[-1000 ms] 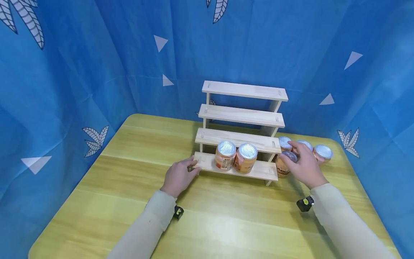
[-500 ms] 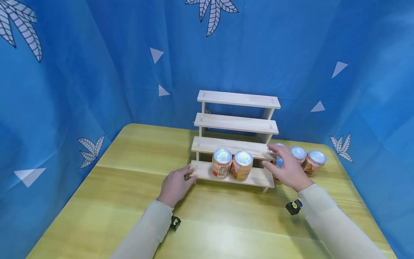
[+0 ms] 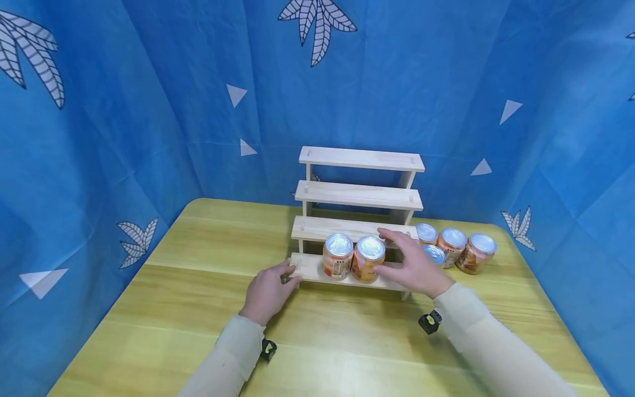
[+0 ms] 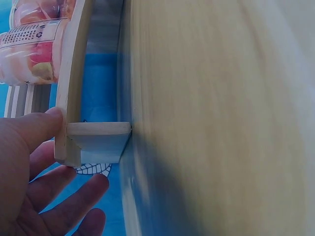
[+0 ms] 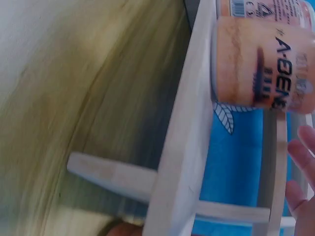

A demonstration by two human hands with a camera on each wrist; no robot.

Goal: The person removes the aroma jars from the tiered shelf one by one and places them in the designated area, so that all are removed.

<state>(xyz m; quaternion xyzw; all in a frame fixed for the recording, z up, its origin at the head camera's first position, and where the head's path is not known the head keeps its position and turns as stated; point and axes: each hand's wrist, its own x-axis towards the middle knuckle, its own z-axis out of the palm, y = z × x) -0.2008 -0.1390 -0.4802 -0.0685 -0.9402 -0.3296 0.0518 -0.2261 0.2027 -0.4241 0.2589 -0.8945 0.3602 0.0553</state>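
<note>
A white wooden tiered shelf [image 3: 359,194] stands on the table. On its lowest board sit two orange cans with silver lids, the left can [image 3: 338,257] beside the right can [image 3: 368,259]. My left hand [image 3: 268,289] grips the left end of the lowest board; in the left wrist view the thumb [image 4: 39,129] lies against the board's edge. My right hand [image 3: 414,264] is spread at the right side of the right can, thumb and index finger apart. In the right wrist view its fingers [image 5: 301,162] are separate from the can [image 5: 256,64], and the thumb is out of sight.
To the right of the shelf, several more cans [image 3: 475,255] with silver lids stand close together on the yellow wood-grain table [image 3: 317,342]. A blue curtain [image 3: 377,71] with leaf prints hangs behind and at both sides.
My right hand has moved left, from the group of cans beside the shelf to the right can on the lowest board. My left hand keeps its place at the board's end; the head view has shifted slightly.
</note>
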